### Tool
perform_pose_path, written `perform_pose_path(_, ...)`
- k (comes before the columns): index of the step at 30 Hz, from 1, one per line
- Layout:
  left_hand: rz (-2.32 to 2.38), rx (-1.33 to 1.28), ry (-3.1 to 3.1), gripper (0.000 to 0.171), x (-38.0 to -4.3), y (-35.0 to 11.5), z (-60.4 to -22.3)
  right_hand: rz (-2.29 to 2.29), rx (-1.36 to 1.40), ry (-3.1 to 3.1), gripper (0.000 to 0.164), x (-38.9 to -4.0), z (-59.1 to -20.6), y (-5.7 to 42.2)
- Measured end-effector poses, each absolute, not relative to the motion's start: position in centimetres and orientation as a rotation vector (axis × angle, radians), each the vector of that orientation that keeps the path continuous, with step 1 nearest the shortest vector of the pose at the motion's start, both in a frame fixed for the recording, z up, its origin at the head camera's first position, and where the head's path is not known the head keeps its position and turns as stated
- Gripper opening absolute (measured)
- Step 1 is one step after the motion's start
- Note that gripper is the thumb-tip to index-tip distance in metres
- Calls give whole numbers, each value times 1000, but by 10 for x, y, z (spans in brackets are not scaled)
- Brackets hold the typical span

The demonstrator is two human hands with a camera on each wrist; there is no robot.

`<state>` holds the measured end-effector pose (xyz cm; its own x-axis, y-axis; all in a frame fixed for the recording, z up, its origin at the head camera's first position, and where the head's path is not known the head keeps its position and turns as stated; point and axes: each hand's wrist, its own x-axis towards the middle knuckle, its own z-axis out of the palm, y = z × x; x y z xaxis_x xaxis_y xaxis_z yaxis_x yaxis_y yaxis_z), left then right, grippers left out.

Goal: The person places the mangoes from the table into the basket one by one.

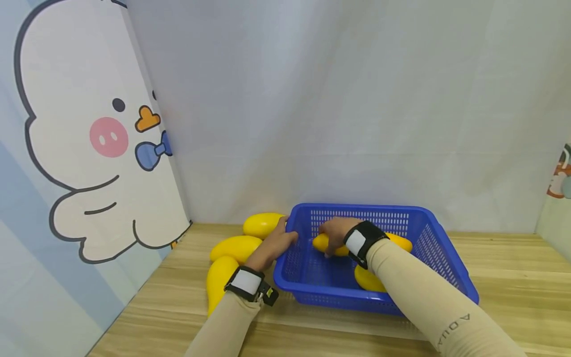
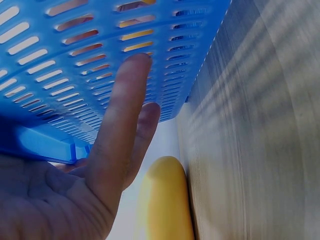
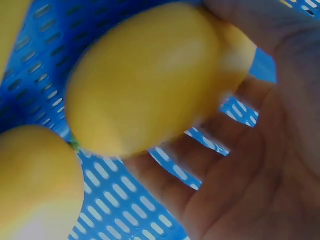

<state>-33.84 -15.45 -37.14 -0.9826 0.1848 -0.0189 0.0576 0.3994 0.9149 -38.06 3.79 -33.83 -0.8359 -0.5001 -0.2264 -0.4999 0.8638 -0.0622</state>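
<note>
Two beige-sleeved forearms reach forward over a pale wooden worktop (image 1: 513, 263), each wrist wearing a black strap. The right hand (image 1: 335, 232) is inside a blue slotted plastic basket (image 1: 446, 260), its fingers curled round a yellow mango (image 3: 150, 80) held just above the basket floor. Two more mangoes (image 1: 368, 280) lie in the basket beside it. The left hand (image 1: 274, 245) rests against the basket's outer left wall with fingers (image 2: 122, 120) straight, gripping nothing. Three loose mangoes (image 1: 235, 247) sit on the worktop just left of the basket, near a curtain printed with a cartoon duck (image 1: 89, 148).
</note>
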Motion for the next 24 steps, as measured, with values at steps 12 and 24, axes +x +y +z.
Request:
perform_pose_path(12, 1638, 199, 2517, 70, -339, -155, -373, -19, -757, 2809, 59, -377, -337, 39)
perform_pose_path(24, 1635, 209, 2515, 71, -340, -154, -372, -31, -786, 2842, 60, -380, -336, 44)
